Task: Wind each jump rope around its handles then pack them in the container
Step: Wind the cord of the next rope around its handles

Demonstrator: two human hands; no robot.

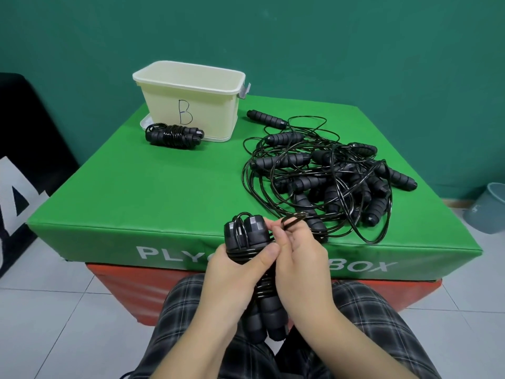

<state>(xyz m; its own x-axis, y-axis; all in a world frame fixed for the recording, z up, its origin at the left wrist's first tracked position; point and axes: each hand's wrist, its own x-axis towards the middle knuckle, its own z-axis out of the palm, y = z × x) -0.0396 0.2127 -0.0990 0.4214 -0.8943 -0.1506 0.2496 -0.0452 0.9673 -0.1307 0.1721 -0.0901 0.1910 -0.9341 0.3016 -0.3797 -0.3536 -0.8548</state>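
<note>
The left hand (pixel 232 272) grips two paired handles (pixel 244 233) wrapped in cord, the right hand (pixel 299 255) pinches a cord loop (pixel 293 218) at their 2 o'clock.

**Hands and forearms, seated person, head view**

Left hand (pixel 240 272): raised in front of the lap, fingers curled round a pair of black handles (pixel 247 236), thumb laid across the cord wraps on the near side. Left forearm bare, running down toward the lower frame.

Right hand (pixel 303 255): just beside the left and touching it, thumb and forefinger pinching a small cord loop (pixel 293 220) above the knuckles; remaining fingers loosely curled. Right forearm bare, angled in from lower right.

Legs: in plaid trousers beneath both arms.
</note>
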